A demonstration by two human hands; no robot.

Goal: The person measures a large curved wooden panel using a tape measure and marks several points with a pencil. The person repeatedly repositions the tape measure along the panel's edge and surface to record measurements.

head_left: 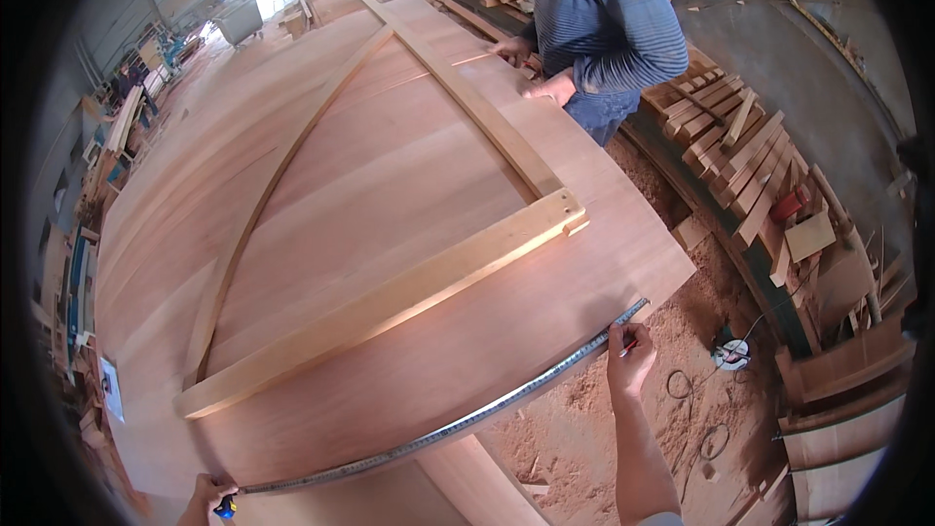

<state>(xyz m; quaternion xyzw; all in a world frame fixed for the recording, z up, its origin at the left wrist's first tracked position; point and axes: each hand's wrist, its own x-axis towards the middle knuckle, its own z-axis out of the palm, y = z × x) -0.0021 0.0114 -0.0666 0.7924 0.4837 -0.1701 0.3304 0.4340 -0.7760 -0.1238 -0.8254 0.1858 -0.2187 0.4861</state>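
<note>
A tape measure's long metal blade (466, 423) is drawn out along the near edge of a large reddish wooden panel (506, 331). At the lower left, my left hand (206, 497) is closed around the blue and black tape measure case (226, 506). My right hand (631, 358) pinches the blade close to its far end, near the panel's right corner. A small red, pencil-like tool (628, 347) also sticks out from its fingers. On the panel lies a triangular wooden frame (390, 314) of joined battens, a little beyond the tape.
Across the panel at the right stands a co-worker (609, 29) in a blue striped top, both hands at the panel. Stacked wood strips (726, 141) and a red can-like object (791, 203) lie right. A cable reel (730, 354) with loose cord sits on the sawdust-covered floor (575, 424).
</note>
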